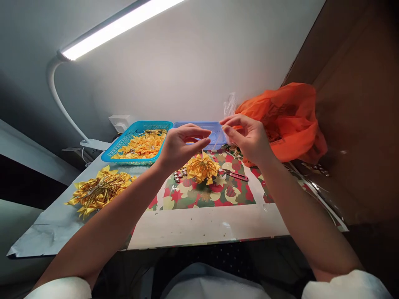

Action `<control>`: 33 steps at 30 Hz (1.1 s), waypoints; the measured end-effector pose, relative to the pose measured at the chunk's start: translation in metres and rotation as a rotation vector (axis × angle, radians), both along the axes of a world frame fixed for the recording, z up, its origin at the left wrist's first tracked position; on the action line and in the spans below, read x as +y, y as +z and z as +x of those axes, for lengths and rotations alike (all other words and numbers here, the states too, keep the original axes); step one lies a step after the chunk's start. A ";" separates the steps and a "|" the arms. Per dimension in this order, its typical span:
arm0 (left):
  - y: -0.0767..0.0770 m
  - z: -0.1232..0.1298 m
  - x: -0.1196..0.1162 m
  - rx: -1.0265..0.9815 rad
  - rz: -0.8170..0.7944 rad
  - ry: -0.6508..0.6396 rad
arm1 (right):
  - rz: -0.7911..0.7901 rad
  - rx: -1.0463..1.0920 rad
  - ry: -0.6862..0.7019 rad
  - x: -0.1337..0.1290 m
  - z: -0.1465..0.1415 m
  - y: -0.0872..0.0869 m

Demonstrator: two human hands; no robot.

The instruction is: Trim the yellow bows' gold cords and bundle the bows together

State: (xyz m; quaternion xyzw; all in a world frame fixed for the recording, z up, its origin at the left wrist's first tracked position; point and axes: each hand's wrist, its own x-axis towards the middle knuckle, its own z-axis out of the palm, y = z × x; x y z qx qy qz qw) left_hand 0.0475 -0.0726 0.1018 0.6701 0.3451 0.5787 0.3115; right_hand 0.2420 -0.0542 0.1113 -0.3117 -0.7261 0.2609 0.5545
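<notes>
A bundle of yellow ribbon flowers (203, 169) with gold stems sits on the patterned sheet below my hands. My left hand (184, 143) is raised above and left of it, thumb and fingers apart with nothing seen between them. To the right, my right hand (246, 135) pinches what looks like a thin clear thread (218, 141), which runs down toward the bundle and is hard to make out. Red-handled thread snips (236, 175) lie right of the bundle. Several small silver pieces (178, 177) lie to its left.
A turquoise basket (107, 157) of yellow flowers stands behind left, beside a blue basket (199, 123). Another flower bundle (101, 189) lies on the left. An orange bag (289, 120) and clear plastic strips (230, 104) are at back right. A lamp (62, 99) arches overhead.
</notes>
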 end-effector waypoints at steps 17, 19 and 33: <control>0.008 0.022 0.009 0.002 0.040 -0.001 | -0.229 -0.206 0.301 0.015 -0.005 -0.033; 0.010 0.022 0.006 0.085 0.145 0.066 | -0.264 -0.221 0.392 0.018 -0.008 -0.036; -0.070 -0.010 -0.001 0.402 0.163 0.001 | -0.200 -0.004 0.226 0.009 0.005 -0.014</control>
